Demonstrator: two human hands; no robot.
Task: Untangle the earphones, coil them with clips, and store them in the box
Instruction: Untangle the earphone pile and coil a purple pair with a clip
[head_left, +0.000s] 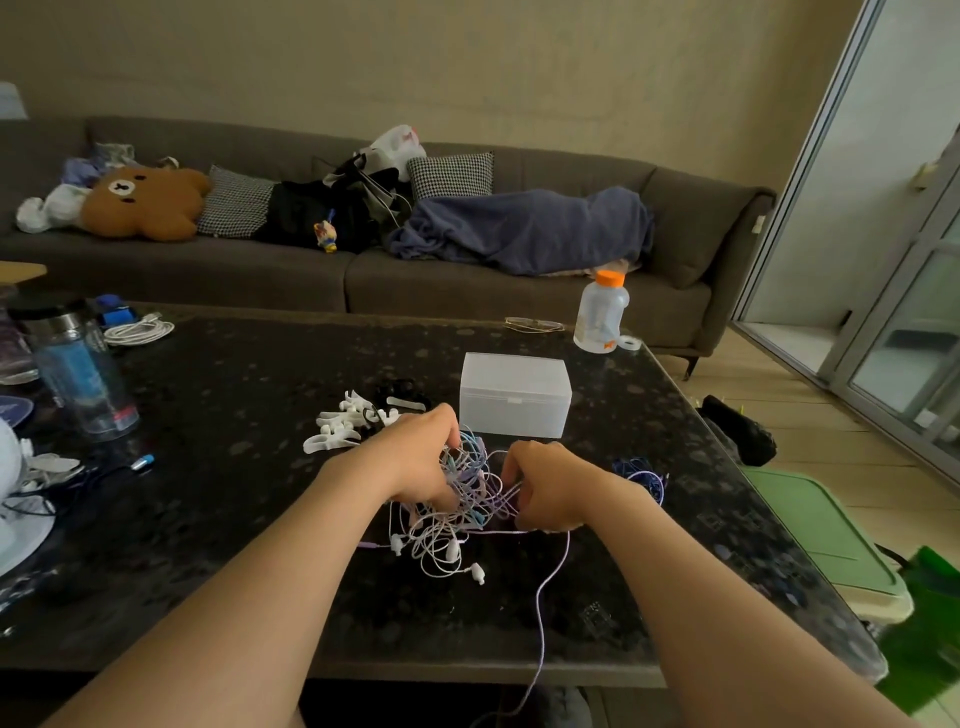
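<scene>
Earphones (460, 501) lie tangled; fingers of left hand (415, 457) and right hand (548, 491) clamp them.

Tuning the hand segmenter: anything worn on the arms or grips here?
Nothing visible. The left grip and right grip are bare hands: no gloves, watch or wristbands, no rings on the parts that show. The left forearm and right forearm are bare to the frame edge; no sleeves in view.

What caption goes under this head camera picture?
Untangling: left hand and right hand pull at earphones near the clips and closed box.
</scene>
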